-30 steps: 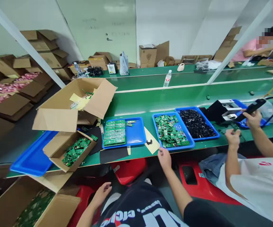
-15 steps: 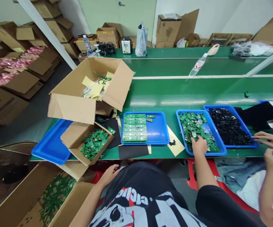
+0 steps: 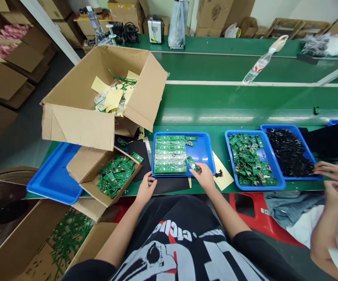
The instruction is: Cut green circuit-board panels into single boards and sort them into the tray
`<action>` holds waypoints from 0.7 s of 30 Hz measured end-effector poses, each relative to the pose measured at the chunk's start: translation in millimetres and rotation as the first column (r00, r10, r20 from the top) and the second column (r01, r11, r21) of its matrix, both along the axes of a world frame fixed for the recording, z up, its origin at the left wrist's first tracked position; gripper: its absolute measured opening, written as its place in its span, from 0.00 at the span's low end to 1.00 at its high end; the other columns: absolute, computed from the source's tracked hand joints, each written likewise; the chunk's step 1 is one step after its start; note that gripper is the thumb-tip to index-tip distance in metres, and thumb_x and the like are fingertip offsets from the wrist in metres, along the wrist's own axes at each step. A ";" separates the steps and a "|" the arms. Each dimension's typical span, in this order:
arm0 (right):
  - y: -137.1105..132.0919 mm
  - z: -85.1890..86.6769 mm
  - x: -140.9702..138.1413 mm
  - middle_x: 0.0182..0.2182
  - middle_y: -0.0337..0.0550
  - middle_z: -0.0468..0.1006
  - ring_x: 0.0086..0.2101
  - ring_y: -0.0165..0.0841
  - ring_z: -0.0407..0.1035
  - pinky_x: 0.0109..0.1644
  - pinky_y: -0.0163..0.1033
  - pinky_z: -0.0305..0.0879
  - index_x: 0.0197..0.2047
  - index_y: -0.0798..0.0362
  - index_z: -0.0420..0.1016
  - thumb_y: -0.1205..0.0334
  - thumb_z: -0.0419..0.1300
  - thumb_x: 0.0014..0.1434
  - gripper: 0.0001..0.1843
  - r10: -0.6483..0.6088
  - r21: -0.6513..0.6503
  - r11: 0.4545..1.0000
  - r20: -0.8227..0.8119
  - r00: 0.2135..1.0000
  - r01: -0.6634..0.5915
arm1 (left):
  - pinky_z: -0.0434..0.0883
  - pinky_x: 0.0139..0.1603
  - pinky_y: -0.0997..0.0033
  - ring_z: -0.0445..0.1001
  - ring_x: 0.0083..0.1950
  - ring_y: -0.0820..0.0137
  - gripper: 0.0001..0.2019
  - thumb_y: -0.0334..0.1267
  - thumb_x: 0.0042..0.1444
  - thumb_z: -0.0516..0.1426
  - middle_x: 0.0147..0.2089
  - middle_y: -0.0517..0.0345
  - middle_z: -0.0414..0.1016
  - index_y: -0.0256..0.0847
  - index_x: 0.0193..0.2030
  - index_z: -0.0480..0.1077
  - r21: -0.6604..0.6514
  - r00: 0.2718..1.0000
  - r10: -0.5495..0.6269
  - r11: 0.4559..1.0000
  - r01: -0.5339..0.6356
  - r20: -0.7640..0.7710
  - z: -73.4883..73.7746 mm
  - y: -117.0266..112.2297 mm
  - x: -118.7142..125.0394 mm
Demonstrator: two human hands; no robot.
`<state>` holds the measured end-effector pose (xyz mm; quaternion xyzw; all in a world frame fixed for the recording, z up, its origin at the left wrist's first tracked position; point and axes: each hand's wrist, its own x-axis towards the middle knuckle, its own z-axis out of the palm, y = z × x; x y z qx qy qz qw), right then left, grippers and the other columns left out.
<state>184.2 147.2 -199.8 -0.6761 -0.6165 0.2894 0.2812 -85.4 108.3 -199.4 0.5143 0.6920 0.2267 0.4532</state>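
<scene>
Two hands in head view. R hand [image 3: 204, 177] pinches a small green PCB [image 3: 192, 164] by its near end, fingers closed on it, above the bare side of the blue tray [image 3: 205, 150], just beside the green board panels [image 3: 170, 154]. L hand [image 3: 147, 188] loosely curled, part-open at tray's near-left corner, nothing visible in it; can't tell if touching rim. Prob. best: hold PCB by edges, light grip, off components.

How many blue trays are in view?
5, left to right: far-left tray, centre tray, boards tray, black-parts tray, right-edge tray, partly hidden. Others may be hidden.
</scene>
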 end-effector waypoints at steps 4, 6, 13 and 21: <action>0.5 0.2 -22.8 0.29 0.44 0.69 0.24 0.31 0.63 0.33 0.39 0.62 0.41 0.56 0.69 0.46 0.52 0.52 0.23 0.063 -0.022 0.998 0.032 0.998 -0.062 | 0.67 0.37 0.68 0.70 0.27 0.75 0.29 0.42 0.52 0.51 0.36 0.57 0.68 0.35 0.60 0.49 0.008 1.000 -0.006 1.000 0.006 0.025 -1.2 15.0 4.3; -0.7 -1.0 -25.9 0.30 0.45 0.70 0.25 0.32 0.64 0.34 0.40 0.63 0.42 0.56 0.69 0.45 0.52 0.53 0.24 0.069 -0.024 0.997 0.042 0.997 -0.068 | 0.67 0.37 0.68 0.70 0.27 0.75 0.29 0.42 0.52 0.51 0.34 0.59 0.67 0.35 0.59 0.50 0.004 0.999 -0.018 1.000 0.018 0.034 -1.0 18.8 5.0; -5.4 -7.0 -30.0 0.31 0.47 0.71 0.26 0.33 0.65 0.35 0.39 0.63 0.44 0.58 0.67 0.42 0.50 0.52 0.28 0.040 -0.021 0.999 0.042 0.998 -0.040 | 0.68 0.38 0.68 0.71 0.28 0.75 0.28 0.41 0.50 0.52 0.35 0.60 0.64 0.35 0.57 0.53 -0.018 0.999 -0.024 1.000 0.025 0.048 -5.1 21.1 1.3; -6.7 -10.9 -32.9 0.28 0.44 0.71 0.24 0.32 0.65 0.31 0.38 0.64 0.43 0.57 0.66 0.42 0.52 0.51 0.27 -0.012 -0.063 0.998 0.009 1.000 0.013 | 0.68 0.38 0.67 0.72 0.29 0.72 0.22 0.41 0.51 0.52 0.30 0.61 0.65 0.35 0.52 0.57 -0.015 0.995 -0.036 0.999 0.038 0.092 -4.3 29.2 -6.5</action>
